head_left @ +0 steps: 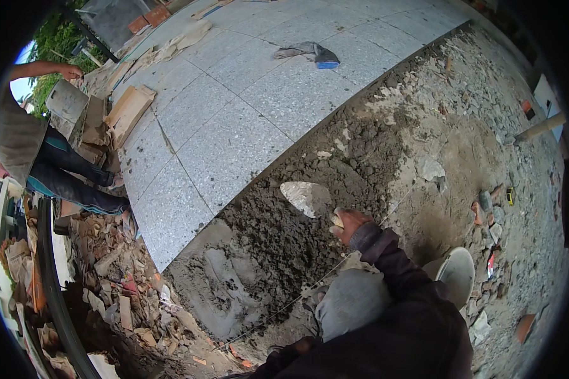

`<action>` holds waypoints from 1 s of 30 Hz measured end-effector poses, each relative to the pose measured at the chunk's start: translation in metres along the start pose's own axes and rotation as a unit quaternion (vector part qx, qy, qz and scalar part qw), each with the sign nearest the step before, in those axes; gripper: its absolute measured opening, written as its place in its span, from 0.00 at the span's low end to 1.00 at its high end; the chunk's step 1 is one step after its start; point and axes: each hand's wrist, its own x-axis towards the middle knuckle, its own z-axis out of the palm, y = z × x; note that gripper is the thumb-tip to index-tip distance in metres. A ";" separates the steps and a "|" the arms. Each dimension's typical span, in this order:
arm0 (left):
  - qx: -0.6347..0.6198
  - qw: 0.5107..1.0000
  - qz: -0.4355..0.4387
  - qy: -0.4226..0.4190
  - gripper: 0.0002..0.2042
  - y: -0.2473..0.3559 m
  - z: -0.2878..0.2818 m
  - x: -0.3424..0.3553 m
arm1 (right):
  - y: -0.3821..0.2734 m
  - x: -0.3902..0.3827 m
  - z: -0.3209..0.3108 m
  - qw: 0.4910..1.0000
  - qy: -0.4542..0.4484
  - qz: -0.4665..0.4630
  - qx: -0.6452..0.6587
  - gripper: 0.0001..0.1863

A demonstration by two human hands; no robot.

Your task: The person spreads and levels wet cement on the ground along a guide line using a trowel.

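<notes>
My right hand [351, 226] is closed round the handle of a pointing trowel [305, 197]. The trowel's pale metal blade points left, over the dark wet mortar [278, 230]. Along the mortar's far side runs the edge of the grey speckled floor tiles [234, 136]. At the near left, a patch of the mortar looks smoothed. Low in the picture, by my bent grey-clad knee [354, 303], my left hand [305, 345] shows only as a dark, shadowed shape; its fingers cannot be made out.
A thin string [319, 280] crosses the mortar's near side. A whitish bucket [456, 278] stands right of my arm. Rubble [123, 309] fills the lower left. Another person [60, 155] stands by the tiles at left. A dark rag [306, 49] lies on the tiles.
</notes>
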 end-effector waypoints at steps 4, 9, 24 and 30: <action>-0.031 0.999 -0.018 0.014 0.15 0.025 0.021 -0.007 | 0.089 0.021 -0.021 0.969 -0.015 0.231 -0.085 0.26; -0.119 0.980 -0.015 0.156 0.18 0.025 0.028 -0.048 | 0.232 0.102 -0.022 0.904 0.073 0.399 -0.134 0.25; -0.349 0.899 -0.186 0.186 0.23 0.083 -0.018 -0.033 | 0.225 0.118 0.041 0.959 0.047 0.253 0.120 0.34; -0.047 0.949 -0.174 0.259 0.22 0.049 -0.023 -0.040 | 0.197 0.080 0.044 0.931 0.093 0.110 0.336 0.10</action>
